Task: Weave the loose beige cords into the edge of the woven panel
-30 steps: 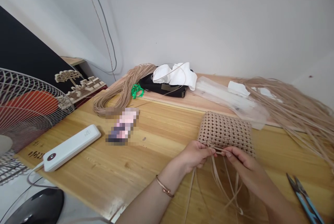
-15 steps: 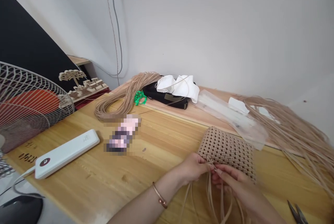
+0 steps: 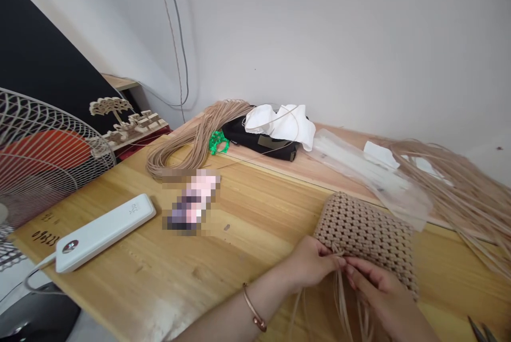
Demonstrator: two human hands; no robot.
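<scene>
Left hand [image 3: 310, 267] fingertips pinched on thin tan cord strands [image 3: 342, 294] right at the near edge of the tan knotted woven rectangular panel [image 3: 367, 233]. Right hand [image 3: 375, 291] fingers curled, closed on the same strands just beside the left fingertips; both hands meet at the panel's lower edge. Strands hang down from the pinch toward the bottom of the frame. Thin rose-gold metal bangle [image 3: 254, 314] on left wrist. Panel lies flat on the light wooden tabletop [image 3: 247, 225], right of centre, near edge.

Further out: blue-handled scissor tips [image 3: 479, 328] at bottom right corner, apart from right hand. White oblong power bank [image 3: 106, 231] on the table's left side, cable at its near end. Coiled bundle of tan cord [image 3: 191, 142] at far left of table, green tie [image 3: 218, 141] on it. Black pouch [image 3: 259, 139] with white cloth [image 3: 285, 121] on top beside the coil. Clear plastic bag [image 3: 371, 174] behind panel. Loose spread of long tan cords [image 3: 467, 193] at right. Wire-guard fan with orange blades [image 3: 43, 156] at left edge.
</scene>
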